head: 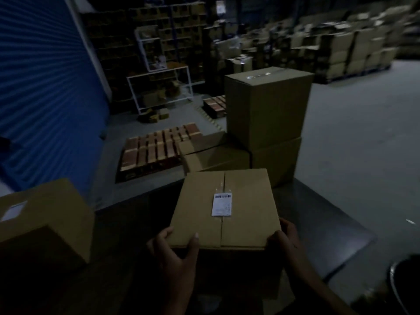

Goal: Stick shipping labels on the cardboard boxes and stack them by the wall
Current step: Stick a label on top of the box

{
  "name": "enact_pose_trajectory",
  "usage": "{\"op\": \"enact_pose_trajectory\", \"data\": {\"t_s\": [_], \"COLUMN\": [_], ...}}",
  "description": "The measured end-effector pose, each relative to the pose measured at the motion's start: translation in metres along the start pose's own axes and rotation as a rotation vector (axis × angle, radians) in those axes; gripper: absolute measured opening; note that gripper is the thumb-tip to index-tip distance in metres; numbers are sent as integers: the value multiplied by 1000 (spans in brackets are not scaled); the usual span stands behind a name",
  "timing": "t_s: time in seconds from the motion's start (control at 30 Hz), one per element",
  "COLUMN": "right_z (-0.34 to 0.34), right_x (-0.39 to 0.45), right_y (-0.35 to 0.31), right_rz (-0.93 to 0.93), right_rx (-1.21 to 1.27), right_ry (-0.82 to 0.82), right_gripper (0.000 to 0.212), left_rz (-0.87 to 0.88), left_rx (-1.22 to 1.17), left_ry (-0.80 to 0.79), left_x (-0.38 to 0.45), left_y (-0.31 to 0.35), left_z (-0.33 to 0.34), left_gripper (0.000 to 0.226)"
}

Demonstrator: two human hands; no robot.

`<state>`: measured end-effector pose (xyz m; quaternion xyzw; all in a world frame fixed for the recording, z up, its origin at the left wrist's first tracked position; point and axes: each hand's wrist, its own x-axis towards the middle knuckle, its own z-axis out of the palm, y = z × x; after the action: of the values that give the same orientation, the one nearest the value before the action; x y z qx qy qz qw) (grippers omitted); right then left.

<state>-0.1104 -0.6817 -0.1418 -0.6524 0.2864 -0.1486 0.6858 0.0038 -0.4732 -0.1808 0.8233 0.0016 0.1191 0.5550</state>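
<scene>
A closed cardboard box (195, 212) sits on a dark table in front of me, with a white shipping label (221, 204) stuck across its taped top seam. My left hand (175, 253) grips the box's near left corner, thumb on top. Round the near right corner curls my right hand (287, 239), which grips it. Another labelled box (47, 214) stands at the left on the table. Beyond the table a tall box (268, 108) rests on lower boxes (218, 155) on the floor.
A blue roller shutter (45, 87) fills the left wall. Flat packs on a pallet (156, 148) lie on the grey floor (363, 144). White racks (159, 87) and shelving stand behind; stacked cartons (341, 48) line the far right. A dark round object (406, 285) sits at bottom right.
</scene>
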Motion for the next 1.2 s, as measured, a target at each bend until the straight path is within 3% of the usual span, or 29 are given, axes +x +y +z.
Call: {"op": "enact_pose_trajectory", "data": {"t_s": [0.2,0.27,0.37,0.5,0.57,0.63,0.7,0.77,0.93,1.13,1.2], "right_z": [-13,-4,11,12,8,8,8,12,16,14,13], "right_x": [0,-7,-14,0,24,54,83,105,127,139,144], "right_y": [62,68,66,45,31,15,5,4,4,5,7], "right_rz": [-106,-96,-116,-236,-396,-497,-475,-435,-502,-531,-507], "right_rx": [-279,-396,-621,-1014,-1067,-1027,-1023,-1124,-1320,-1410,-1352], "right_ry": [166,235,362,491,437,315,173,88,82,16,21], "right_gripper": [83,89,76,37,24,33,47,47,47,67,63], "left_rz": [133,167,295,581,601,591,640,677,679,670,667], "left_rx": [16,33,213,476,507,556,639,631,608,581,564], "left_ry": [-250,-320,-415,-378,-436,-553,-566,-522,-518,-479,-474], "left_x": [20,35,63,84,88,89,86,84,86,87,87], "left_y": [-23,-23,-14,12,26,30,27,21,14,17,14], "left_z": [52,66,88,120,134,142,145,144,144,142,142], "left_gripper": [53,55,75,84,92,101,104,99,98,94,92]}}
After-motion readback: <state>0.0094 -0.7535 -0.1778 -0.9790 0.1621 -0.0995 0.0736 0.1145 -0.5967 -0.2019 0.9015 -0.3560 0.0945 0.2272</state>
